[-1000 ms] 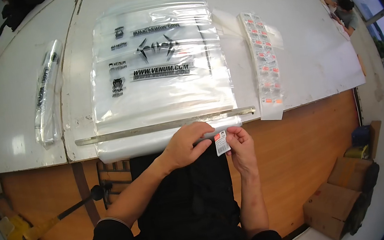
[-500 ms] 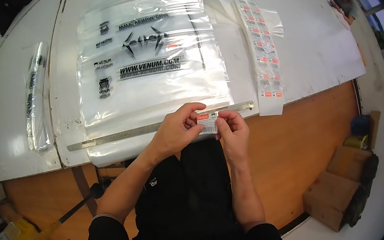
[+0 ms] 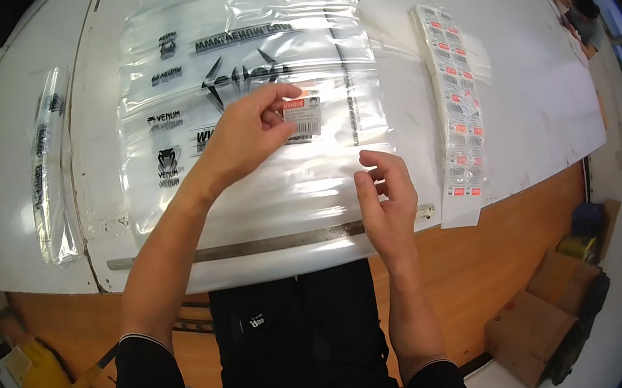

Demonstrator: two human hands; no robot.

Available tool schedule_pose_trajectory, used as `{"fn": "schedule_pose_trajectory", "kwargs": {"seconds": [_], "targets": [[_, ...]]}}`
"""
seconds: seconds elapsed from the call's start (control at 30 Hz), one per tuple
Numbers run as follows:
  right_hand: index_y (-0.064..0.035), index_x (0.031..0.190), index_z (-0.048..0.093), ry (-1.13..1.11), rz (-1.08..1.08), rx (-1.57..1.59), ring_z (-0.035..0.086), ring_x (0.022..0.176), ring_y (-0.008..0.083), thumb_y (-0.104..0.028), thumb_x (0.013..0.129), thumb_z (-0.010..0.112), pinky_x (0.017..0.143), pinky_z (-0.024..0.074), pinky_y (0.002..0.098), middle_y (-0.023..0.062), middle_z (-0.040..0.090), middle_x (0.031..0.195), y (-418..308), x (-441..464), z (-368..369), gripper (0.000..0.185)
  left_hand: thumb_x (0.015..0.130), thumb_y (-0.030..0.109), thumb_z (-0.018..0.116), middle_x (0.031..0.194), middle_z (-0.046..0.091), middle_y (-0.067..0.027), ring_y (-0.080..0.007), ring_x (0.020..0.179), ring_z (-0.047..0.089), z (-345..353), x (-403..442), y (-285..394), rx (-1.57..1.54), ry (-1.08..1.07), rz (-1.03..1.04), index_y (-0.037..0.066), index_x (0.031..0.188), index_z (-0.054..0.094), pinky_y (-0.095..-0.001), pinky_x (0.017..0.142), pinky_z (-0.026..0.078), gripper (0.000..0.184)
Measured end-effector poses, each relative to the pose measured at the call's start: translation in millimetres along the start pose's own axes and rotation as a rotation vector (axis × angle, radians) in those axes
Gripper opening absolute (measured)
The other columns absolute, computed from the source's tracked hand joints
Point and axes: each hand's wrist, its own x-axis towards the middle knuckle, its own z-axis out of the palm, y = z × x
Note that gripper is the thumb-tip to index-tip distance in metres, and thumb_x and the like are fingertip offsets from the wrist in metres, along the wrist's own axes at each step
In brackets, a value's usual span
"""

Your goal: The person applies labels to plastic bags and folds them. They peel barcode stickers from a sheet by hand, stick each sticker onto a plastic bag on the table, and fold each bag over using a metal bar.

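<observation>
My left hand [image 3: 248, 135] is closed in a pinch on the left edge of a barcode label [image 3: 308, 121] with a red band reading "UNIQUE". Hand and label are over a stack of clear plastic bags [image 3: 263, 188] printed with black VENUM logos and a web address. Whether the label touches the top bag I cannot tell. Lower and to the right, my right hand [image 3: 389, 203] is open and holds nothing, its fingers half curled and the thumb apart. A long metal ruler [image 3: 255, 246] lies across the near end of the bags, its right part passing behind my right hand.
On the right of the white table [image 3: 534, 102] lies a sheet of labels [image 3: 455, 96]. A folded clear bag [image 3: 53, 173] lies at the left. Cardboard boxes [image 3: 533, 329] stand on the floor at right. Another person [image 3: 584, 20] is at the far right.
My left hand has carried the label forward and slightly left, over the bags. My right hand has let go of the label and moved slightly right. The view has shifted.
</observation>
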Motion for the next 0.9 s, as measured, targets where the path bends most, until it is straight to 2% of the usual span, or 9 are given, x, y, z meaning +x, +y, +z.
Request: {"fn": "schedule_pose_trajectory", "kwargs": {"seconds": [0.1, 0.33, 0.6, 0.9], "targets": [[-0.0023, 0.119, 0.066, -0.055, -0.064, -0.064, 0.064, 0.076, 0.0169, 0.0, 0.092, 0.067, 0.065, 0.0554, 0.0286, 0.0116, 0.067, 0.111, 3.9, 23.5, 4.7, 0.027, 0.088, 0.004, 0.07, 0.111, 0.07, -0.0055, -0.0084, 0.081, 0.061, -6.7, 23.7, 0.4, 0.014, -0.028, -0.019, 0.001, 0.13, 0.061, -0.0253, 0.078, 0.053, 0.043], [-0.0018, 0.117, 0.067, -0.103, -0.039, -0.121, 0.066, 0.075, 0.0185, 0.001, 0.091, 0.068, 0.064, 0.0559, 0.0288, 0.0132, 0.067, 0.11, 17.2, 36.1, 3.6, 0.027, 0.085, 0.003, 0.072, 0.11, 0.07, -0.0042, -0.0103, 0.082, 0.062, -7.2, 48.1, -17.3, 0.095, -0.076, -0.002, 0.002, 0.129, 0.062, -0.0255, 0.079, 0.054, 0.045], [-0.0002, 0.117, 0.066, -0.108, -0.017, -0.075, 0.065, 0.075, 0.0205, 0.004, 0.09, 0.069, 0.064, 0.0546, 0.0287, 0.0162, 0.067, 0.11, 23.5, 36.3, 1.9, 0.028, 0.085, 0.0, 0.072, 0.109, 0.071, -0.0075, -0.0129, 0.08, 0.065, 0.1, 48.5, -20.1, 0.142, -0.081, -0.001, 0.003, 0.13, 0.063, -0.0269, 0.077, 0.055, 0.046], [0.0, 0.117, 0.066, -0.114, -0.03, -0.077, 0.065, 0.075, 0.0202, 0.004, 0.09, 0.068, 0.065, 0.0538, 0.0287, 0.0155, 0.067, 0.109, 29.7, 36.1, 2.7, 0.028, 0.084, -0.003, 0.071, 0.104, 0.07, -0.0091, -0.013, 0.078, 0.065, 6.4, 46.8, -24.9, 0.171, -0.025, 0.062, 0.003, 0.13, 0.063, -0.0266, 0.076, 0.056, 0.047]]}}
